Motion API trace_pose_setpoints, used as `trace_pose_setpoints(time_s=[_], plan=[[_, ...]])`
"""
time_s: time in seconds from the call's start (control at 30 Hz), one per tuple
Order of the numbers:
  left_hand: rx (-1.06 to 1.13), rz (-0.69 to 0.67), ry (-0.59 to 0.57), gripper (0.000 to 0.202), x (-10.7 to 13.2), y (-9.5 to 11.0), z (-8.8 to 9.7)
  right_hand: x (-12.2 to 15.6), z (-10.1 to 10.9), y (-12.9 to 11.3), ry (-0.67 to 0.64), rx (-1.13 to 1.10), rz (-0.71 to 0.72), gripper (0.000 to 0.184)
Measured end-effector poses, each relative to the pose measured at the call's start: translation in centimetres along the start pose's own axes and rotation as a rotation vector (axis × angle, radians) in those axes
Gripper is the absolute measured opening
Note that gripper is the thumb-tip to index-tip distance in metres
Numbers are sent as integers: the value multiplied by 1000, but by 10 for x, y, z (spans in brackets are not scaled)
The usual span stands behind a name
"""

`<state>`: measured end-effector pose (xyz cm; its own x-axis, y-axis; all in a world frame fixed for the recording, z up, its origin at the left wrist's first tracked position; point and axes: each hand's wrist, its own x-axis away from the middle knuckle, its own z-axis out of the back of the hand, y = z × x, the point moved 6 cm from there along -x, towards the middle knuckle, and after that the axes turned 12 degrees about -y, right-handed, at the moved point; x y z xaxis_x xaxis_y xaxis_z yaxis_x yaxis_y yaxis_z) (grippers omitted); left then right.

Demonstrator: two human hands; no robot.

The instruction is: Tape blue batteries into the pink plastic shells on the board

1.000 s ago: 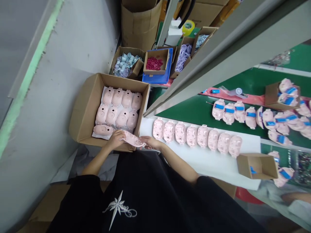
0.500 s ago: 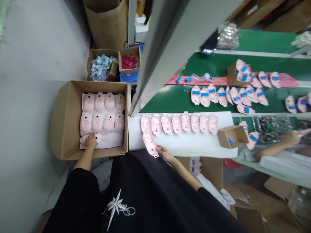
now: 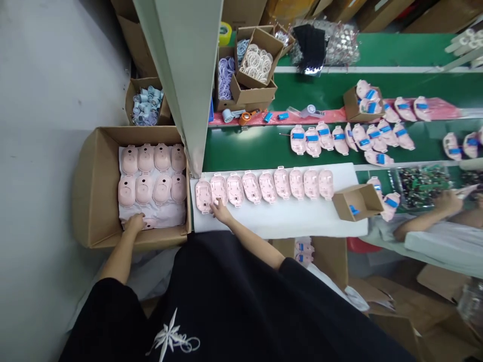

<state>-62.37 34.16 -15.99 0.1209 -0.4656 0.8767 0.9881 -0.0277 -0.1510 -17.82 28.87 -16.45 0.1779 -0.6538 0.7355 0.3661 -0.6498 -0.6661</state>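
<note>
Inside the cardboard box on the left, my left hand (image 3: 135, 221) is closed around a pink plastic shell (image 3: 150, 223) near the front wall, partly hidden by my fingers. Two rows of similar pink shells (image 3: 144, 189), domed side up, lie behind it on white sheeting. My right hand (image 3: 222, 211) is at the lower end of the second shell (image 3: 219, 188) in a row on the white foam mat, its thumb and finger apart. The leftmost shell (image 3: 204, 196) of that row lies hollow side up, just left of my right hand.
A grey post (image 3: 184, 80) rises between the box (image 3: 100, 201) and the green bench (image 3: 245, 148). A small carton (image 3: 345, 205) sits on the mat's (image 3: 264, 221) right end. Pink shells with blue parts (image 3: 341, 141) line the bench. At right, a co-worker's hand (image 3: 449, 202) is over circuit boards.
My right hand has laid its shell at the row's left end and let go. My left hand has shifted slightly within the box, still at the front shell. The camera view has turned.
</note>
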Motion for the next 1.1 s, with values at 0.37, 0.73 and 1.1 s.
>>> trace_pose_setpoints(time_s=[0.37,0.73,1.1], plan=[[-144,-29,-127,16,26,32,15,82,18,99,-130,335,-105,25],[-353,-932,523,16,256,299,58,144,21,17,-548,-633,272,57],[158,-1021,449,29,206,366,-25,235,265,283,841,-878,-42,19]])
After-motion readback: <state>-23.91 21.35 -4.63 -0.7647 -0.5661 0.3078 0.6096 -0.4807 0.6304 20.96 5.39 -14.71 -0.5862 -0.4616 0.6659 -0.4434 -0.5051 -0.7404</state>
